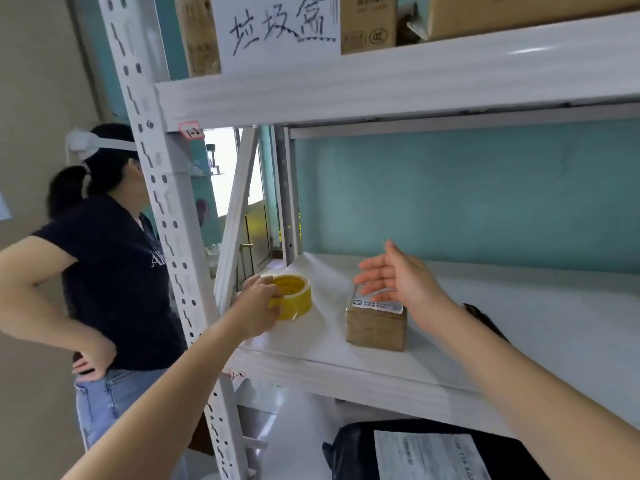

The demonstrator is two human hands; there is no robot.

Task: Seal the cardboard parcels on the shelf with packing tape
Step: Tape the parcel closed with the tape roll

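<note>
A small brown cardboard parcel (375, 323) with a white label on top stands on the white middle shelf (519, 334). My left hand (258, 303) grips a yellow roll of packing tape (292, 296) at the shelf's left end, left of the parcel. My right hand (394, 277) hovers open just above and behind the parcel's top, fingers straight and pointing left, without clearly touching it.
A person in a dark shirt (104, 271) stands left of the rack's perforated upright (173, 216). Cardboard boxes (369, 22) and a handwritten sign (277, 29) sit on the upper shelf. A black bag with a label (429, 452) lies on the lower shelf. A dark object (485, 318) lies behind my right forearm.
</note>
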